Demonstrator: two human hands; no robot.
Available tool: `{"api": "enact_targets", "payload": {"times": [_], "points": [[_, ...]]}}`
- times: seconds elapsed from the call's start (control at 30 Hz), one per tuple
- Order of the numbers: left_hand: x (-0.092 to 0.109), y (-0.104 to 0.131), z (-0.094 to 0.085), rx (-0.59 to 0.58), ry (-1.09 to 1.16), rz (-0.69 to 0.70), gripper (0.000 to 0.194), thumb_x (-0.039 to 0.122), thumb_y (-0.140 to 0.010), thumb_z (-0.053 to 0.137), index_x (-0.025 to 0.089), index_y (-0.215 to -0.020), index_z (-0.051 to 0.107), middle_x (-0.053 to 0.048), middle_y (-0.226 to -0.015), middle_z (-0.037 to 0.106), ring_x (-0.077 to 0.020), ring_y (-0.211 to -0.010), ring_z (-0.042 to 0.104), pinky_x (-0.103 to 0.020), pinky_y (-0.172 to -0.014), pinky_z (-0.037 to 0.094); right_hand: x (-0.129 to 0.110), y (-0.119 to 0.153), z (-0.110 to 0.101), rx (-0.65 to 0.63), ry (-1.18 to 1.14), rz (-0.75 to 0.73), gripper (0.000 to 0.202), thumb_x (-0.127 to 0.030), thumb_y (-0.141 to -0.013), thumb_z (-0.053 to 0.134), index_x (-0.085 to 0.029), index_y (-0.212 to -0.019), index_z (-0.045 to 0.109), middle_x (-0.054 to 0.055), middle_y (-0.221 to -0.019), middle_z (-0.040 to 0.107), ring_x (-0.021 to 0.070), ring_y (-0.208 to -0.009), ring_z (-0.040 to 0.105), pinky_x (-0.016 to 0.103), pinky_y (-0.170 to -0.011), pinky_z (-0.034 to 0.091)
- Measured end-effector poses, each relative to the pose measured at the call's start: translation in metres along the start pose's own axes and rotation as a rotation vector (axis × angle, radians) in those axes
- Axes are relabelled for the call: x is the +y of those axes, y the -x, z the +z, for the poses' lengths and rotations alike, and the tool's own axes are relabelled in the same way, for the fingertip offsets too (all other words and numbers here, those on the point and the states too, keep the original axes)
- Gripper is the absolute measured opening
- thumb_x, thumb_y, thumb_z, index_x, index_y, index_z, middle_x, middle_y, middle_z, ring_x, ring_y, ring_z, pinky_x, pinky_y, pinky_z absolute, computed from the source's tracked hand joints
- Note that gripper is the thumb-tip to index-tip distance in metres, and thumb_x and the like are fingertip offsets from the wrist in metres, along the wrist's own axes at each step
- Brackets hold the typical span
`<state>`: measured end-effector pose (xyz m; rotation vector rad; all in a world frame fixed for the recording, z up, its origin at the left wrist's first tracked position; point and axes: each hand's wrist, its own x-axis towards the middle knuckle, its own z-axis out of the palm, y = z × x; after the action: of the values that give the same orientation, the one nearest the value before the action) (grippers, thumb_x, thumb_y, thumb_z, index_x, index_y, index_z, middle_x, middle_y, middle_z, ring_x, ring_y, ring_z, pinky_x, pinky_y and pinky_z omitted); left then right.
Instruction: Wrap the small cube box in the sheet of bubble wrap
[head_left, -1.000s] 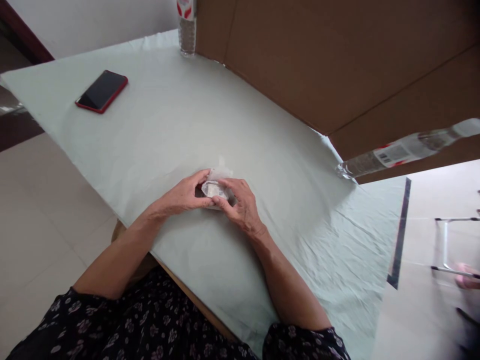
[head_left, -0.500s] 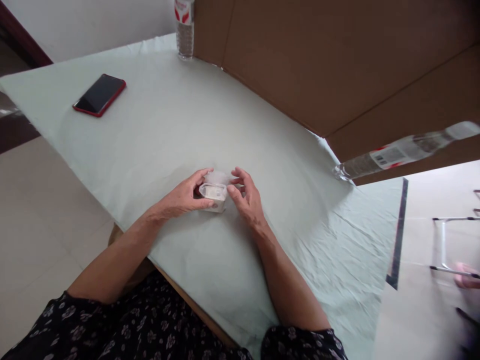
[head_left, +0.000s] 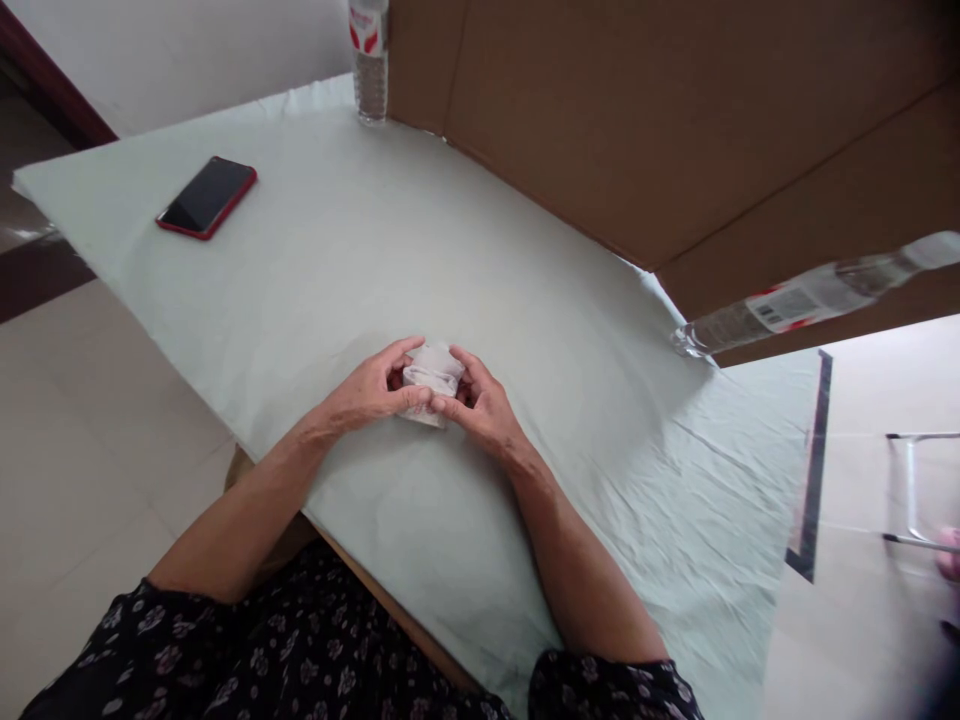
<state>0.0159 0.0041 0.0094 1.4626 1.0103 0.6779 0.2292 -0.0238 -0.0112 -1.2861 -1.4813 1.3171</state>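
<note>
A small whitish box (head_left: 427, 416) rests on the table's cloth, and a crumpled translucent white plastic wrapper (head_left: 433, 368) covers its top. My left hand (head_left: 379, 385) is closed around the left side, its thumb along the near face. From the right, my right hand (head_left: 484, 402) grips the same box, thumb tip beside the left thumb and index finger at the far top edge. The fingers partly hide the box, and any print on it is too small to read.
A pale green cloth (head_left: 315, 260) covers the table. At the far left lies a red-cased phone (head_left: 208, 197). A brown cardboard panel (head_left: 637, 120) stands along the back, with one water bottle (head_left: 370, 70) at its left end and another bottle (head_left: 795, 300) at its right.
My right hand has moved left and closed on the wrapped box, its thumb now beside the left thumb. The left hand keeps its hold. The view has shifted slightly.
</note>
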Motion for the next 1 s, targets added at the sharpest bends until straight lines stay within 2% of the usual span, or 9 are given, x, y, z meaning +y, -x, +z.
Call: {"api": "enact_targets", "payload": {"times": [0.13,0.37,0.53,0.7,0.87,1.0], "points": [[0.004,0.002,0.001,-0.024,0.048,-0.010,0.091,0.047,-0.079,0.073,0.011,-0.155,0.038,-0.018,-0.128,0.066,-0.0288,-0.111,0.068,-0.039,-0.093,0.055,0.004,0.000,0.000,0.015,-0.024,0.015,0.100,-0.067,-0.069,0.082,-0.022,-0.150,0.046,0.010,-0.110,0.072,0.0207,-0.083,0.068,0.036,-0.072,0.056],[0.003,-0.002,0.004,-0.020,0.131,-0.043,0.095,0.044,-0.074,0.076,0.012,-0.155,0.038,-0.017,-0.127,0.067,-0.0302,-0.113,0.069,-0.039,-0.091,0.057,0.001,-0.013,-0.001,0.148,-0.138,-0.041,0.077,-0.068,-0.078,0.073,-0.022,-0.137,0.058,0.012,-0.120,0.072,0.0232,-0.102,0.070,0.040,-0.090,0.057],[0.000,-0.003,0.004,-0.040,0.115,-0.030,0.091,0.044,-0.076,0.075,0.015,-0.155,0.040,-0.014,-0.127,0.066,-0.0281,-0.111,0.068,-0.037,-0.089,0.057,-0.005,-0.026,0.004,0.206,-0.255,-0.023,0.057,-0.059,-0.074,0.081,-0.022,-0.115,0.069,0.004,-0.093,0.074,0.0183,-0.085,0.068,0.035,-0.082,0.057],[0.002,-0.004,0.002,-0.013,0.064,-0.054,0.088,0.048,-0.076,0.076,0.016,-0.152,0.045,-0.013,-0.124,0.065,-0.0261,-0.104,0.068,-0.037,-0.086,0.055,-0.020,-0.028,0.007,0.251,-0.268,-0.074,0.025,-0.043,-0.075,0.081,-0.022,-0.086,0.073,-0.002,-0.079,0.070,0.0132,-0.074,0.062,0.029,-0.075,0.051],[0.002,-0.006,0.002,0.026,0.018,-0.035,0.077,0.049,-0.077,0.075,0.016,-0.143,0.055,-0.011,-0.118,0.068,-0.0218,-0.092,0.068,-0.033,-0.078,0.055,-0.032,-0.023,0.009,0.263,-0.200,-0.117,0.013,-0.035,-0.079,0.074,-0.022,-0.076,0.072,-0.002,-0.074,0.068,0.0123,-0.070,0.060,0.028,-0.071,0.048],[0.002,-0.007,0.004,0.051,-0.034,0.026,0.055,0.049,-0.083,0.068,0.014,-0.125,0.067,-0.008,-0.103,0.074,-0.0195,-0.086,0.067,-0.030,-0.075,0.052,-0.036,-0.017,0.010,0.247,-0.115,-0.122,0.011,-0.032,-0.080,0.071,-0.022,-0.077,0.072,-0.002,-0.071,0.069,0.0125,-0.067,0.060,0.027,-0.066,0.048]]}}
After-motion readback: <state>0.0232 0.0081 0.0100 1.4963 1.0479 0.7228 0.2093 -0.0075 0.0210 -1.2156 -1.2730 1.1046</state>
